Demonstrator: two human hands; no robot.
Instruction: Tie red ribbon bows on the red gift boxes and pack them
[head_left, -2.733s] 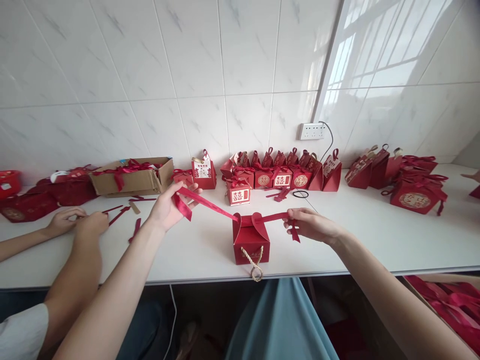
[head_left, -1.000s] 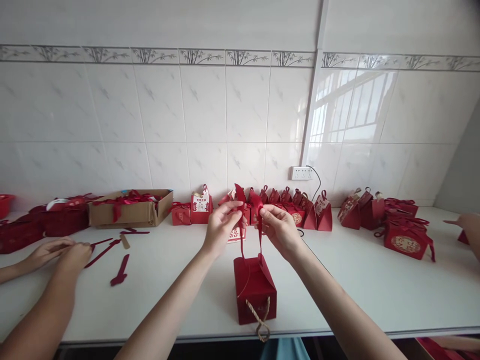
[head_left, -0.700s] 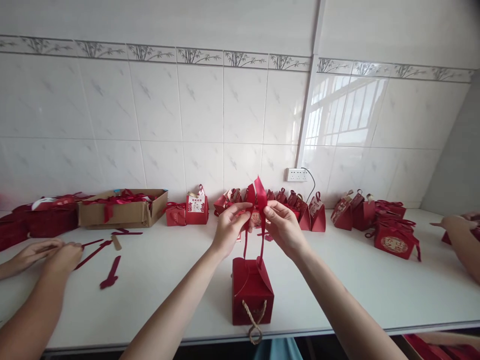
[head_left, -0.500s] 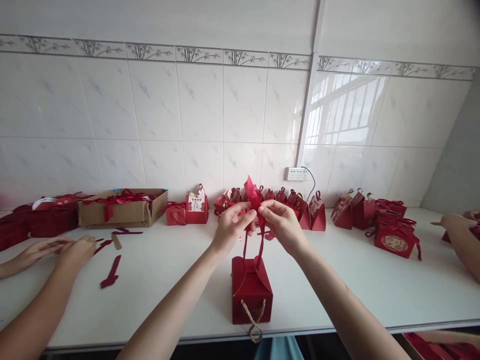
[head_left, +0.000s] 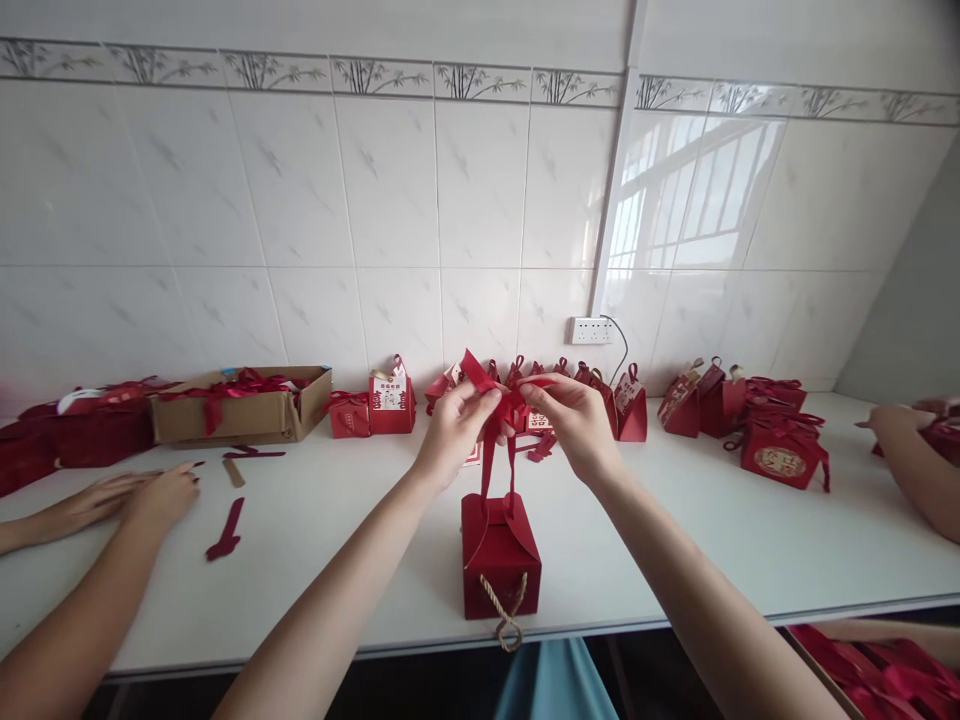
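A small red gift box (head_left: 500, 575) with a twisted rope handle (head_left: 501, 612) sits at the table's front edge. Two strands of red ribbon (head_left: 488, 465) rise from its top flaps to my hands. My left hand (head_left: 457, 425) pinches the ribbon between thumb and fingers, with one end sticking up to the left. My right hand (head_left: 566, 415) is closed on another part of the same ribbon, pulled out to the right. The ribbon is crossed or looped between them; its exact form is partly hidden by my fingers.
Along the wall stand several red gift boxes (head_left: 392, 402), more at the right (head_left: 784, 455). A cardboard box (head_left: 232, 425) holds red ribbons. Loose ribbon pieces (head_left: 226, 530) lie at left. Other people's hands are at left (head_left: 161, 495) and right (head_left: 892, 435).
My hands have moved slightly apart. The ribbon end that stood upright now leans left, and a part stretches right into my right hand. The camera view has shifted slightly.
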